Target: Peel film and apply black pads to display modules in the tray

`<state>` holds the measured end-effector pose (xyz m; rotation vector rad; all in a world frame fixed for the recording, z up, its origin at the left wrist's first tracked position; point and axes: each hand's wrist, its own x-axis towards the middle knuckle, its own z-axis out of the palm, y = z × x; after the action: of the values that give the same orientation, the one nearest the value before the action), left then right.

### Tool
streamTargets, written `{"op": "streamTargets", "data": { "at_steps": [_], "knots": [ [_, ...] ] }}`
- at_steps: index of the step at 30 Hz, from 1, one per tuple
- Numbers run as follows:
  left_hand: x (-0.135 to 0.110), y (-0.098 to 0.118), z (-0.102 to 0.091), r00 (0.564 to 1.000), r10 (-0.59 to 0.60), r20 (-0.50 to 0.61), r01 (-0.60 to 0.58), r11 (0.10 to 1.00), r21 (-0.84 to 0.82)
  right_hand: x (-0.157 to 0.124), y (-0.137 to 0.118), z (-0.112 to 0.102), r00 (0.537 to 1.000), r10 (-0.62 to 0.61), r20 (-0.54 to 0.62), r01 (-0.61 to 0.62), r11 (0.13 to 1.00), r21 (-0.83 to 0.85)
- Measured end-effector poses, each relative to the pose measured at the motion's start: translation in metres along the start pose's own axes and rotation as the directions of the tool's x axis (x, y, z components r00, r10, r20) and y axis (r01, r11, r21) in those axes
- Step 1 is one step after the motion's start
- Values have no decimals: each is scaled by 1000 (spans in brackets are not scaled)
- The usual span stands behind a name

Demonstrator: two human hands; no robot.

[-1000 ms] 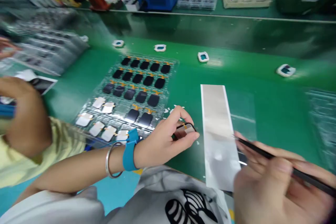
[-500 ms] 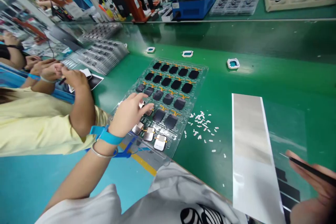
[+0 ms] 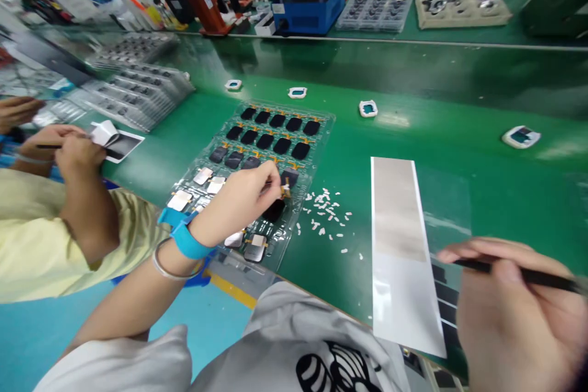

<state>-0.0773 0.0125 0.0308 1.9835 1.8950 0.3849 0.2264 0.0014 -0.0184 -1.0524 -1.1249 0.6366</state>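
My left hand (image 3: 252, 193), with a blue wristband and a bracelet, is closed over the clear plastic tray (image 3: 316, 135). Its thumb and fingers pinch a small black display screen (image 3: 274, 211) near the orange flex tail; the exact grip is partly hidden. Rows of similar screens fill the tray: the far ones show black faces, the near ones silver backs. On the right, my right hand (image 3: 519, 300) grips black tweezers (image 3: 528, 277), blurred at the tip. It hovers beside a long white and grey sheet (image 3: 399, 257) and a clear film with dark strips (image 3: 445, 300).
Small white scraps (image 3: 324, 205) lie scattered right of the tray. Several white frames (image 3: 368, 109) stand along the back of the green bench. Stacked clear trays (image 3: 138, 95) and a co-worker's hands (image 3: 78, 147) are at left. A blue machine (image 3: 305, 9) sits on the shelf.
My left hand has gone from spread fingers to a pinch on a screen, farther right over the tray. My right hand with the tweezers has come further into view. The whole view has swung right.
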Motion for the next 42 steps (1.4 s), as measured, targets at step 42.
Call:
{"op": "streamTargets", "data": {
  "at_steps": [42],
  "knots": [
    [4,60,58,940,339,36,-230,707,-669,-9,-11,33,757,-218,616,471,836,-283]
  ]
}}
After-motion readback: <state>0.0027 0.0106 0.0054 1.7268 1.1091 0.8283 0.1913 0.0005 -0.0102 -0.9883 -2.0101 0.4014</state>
